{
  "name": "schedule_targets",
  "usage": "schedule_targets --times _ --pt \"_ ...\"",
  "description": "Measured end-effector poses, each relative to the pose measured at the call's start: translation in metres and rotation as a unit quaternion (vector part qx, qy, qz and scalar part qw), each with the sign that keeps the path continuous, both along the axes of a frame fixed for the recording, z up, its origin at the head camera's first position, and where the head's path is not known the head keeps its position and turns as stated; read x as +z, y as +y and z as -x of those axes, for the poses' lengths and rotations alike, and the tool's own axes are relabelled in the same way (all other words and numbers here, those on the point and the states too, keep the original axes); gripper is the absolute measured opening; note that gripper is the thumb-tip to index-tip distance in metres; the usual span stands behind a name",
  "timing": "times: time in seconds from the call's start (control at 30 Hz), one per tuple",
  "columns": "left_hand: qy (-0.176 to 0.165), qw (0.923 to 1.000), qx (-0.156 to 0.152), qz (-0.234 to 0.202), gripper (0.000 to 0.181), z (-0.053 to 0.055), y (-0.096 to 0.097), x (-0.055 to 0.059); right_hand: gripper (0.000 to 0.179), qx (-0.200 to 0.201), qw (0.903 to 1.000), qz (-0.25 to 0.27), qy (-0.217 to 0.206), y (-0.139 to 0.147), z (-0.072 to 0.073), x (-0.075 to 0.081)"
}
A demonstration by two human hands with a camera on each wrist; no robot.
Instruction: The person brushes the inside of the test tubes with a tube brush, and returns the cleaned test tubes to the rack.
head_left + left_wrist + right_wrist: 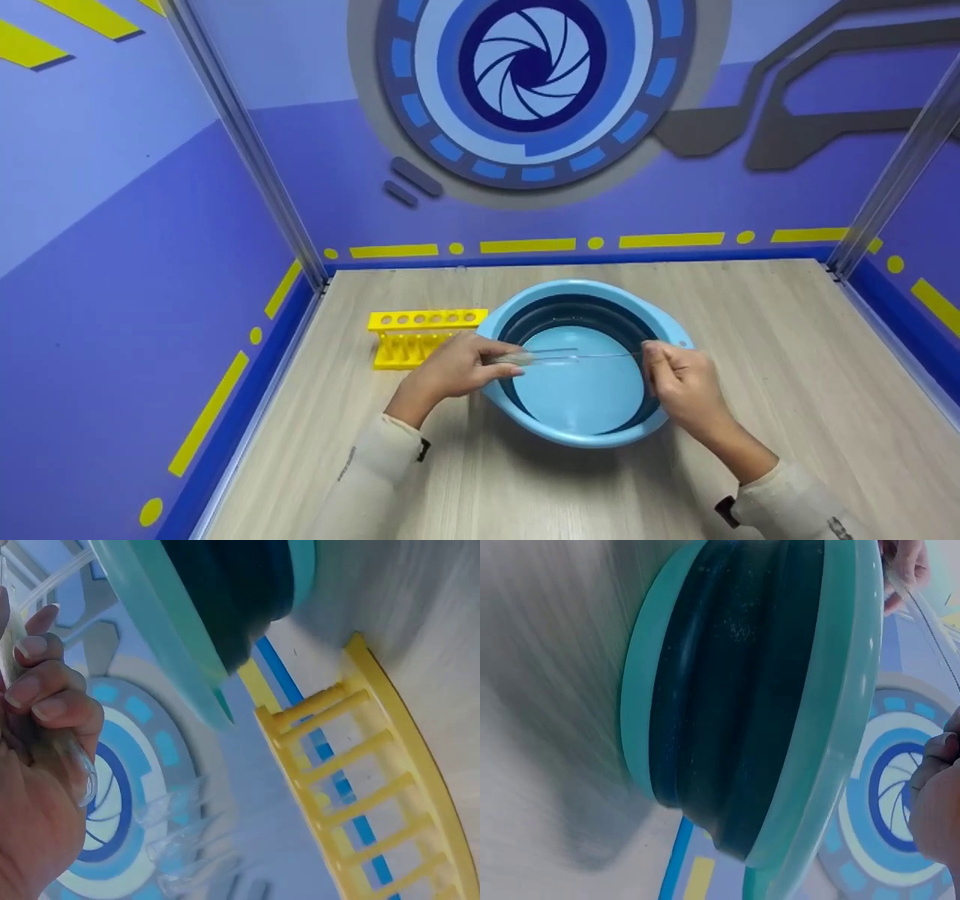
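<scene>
My left hand (456, 366) grips a clear glass test tube (553, 356), held nearly level over the blue basin (577, 438). The tube's rounded end (90, 781) shows below the curled fingers in the left wrist view, with pale bristles inside. Out of the tube's mouth runs the thin twisted wire of a test tube brush (932, 631). At the basin's right side, my right hand (684, 381) pinches the far end of this wire. Part of the bristle head is hidden by the left fingers.
A yellow test tube rack (427, 321) stands left of the basin, close to its rim and partly behind my left hand. The basin has dark folding walls (727, 690). Printed panels (300, 150) enclose the wooden table (795, 360) at the back and sides.
</scene>
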State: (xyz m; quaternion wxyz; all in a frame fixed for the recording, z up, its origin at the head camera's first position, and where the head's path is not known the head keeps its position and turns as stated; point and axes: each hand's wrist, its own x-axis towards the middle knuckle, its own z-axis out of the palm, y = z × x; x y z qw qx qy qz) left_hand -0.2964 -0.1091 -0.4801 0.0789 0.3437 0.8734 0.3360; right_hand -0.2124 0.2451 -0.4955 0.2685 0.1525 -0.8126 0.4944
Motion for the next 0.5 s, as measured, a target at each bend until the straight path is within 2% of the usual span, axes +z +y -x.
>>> schedule_targets --times 0.13,0.2,0.33,0.5 --pt "-0.001 0.9979 0.061 0.023 0.041 -0.001 -0.028 -0.013 0.050 -0.039 0.9985 0.014 -0.036 0.026 -0.003 -0.001" --pt "-0.009 0.9959 0.083 0.033 0.041 -0.003 -0.040 -0.020 0.051 -0.045 0.9975 0.005 -0.053 0.037 -0.004 -0.004" --pt "-0.025 0.9950 0.088 0.038 0.045 -0.005 -0.049 -0.028 0.051 -0.025 0.9969 -0.011 -0.074 0.050 -0.005 -0.007" --pt "-0.016 0.9952 0.093 0.028 0.042 -0.002 -0.049 -0.030 0.049 -0.013 0.9964 -0.006 -0.084 0.055 -0.004 -0.007"
